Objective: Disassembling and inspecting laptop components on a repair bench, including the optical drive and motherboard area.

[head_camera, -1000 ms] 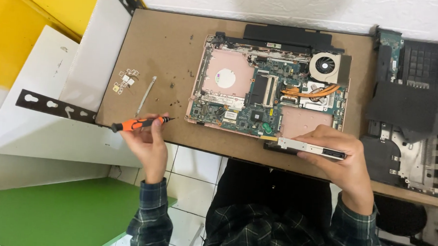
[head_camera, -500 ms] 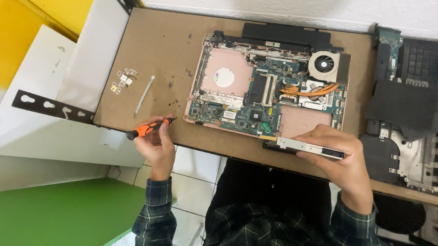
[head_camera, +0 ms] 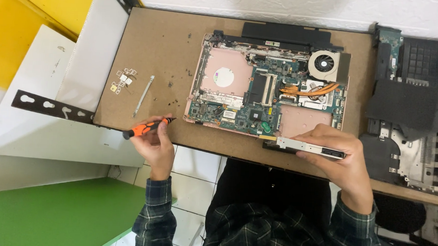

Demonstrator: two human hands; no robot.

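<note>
Optical drive [head_camera: 310,148], slim, silver-topped, at the front edge of the brown desk [head_camera: 158,46], just in front of the opened laptop base [head_camera: 272,88].
Right hand [head_camera: 343,158] closed on the drive: fingers [head_camera: 334,135] curled over its far side, thumb along its near side. Left hand [head_camera: 156,142] wrapped shut on an orange-handled screwdriver [head_camera: 147,128] at the desk's front edge, tip toward the laptop. Small metal brackets [head_camera: 122,79] and a thin metal strip [head_camera: 144,95] lie near the left edge.
</note>
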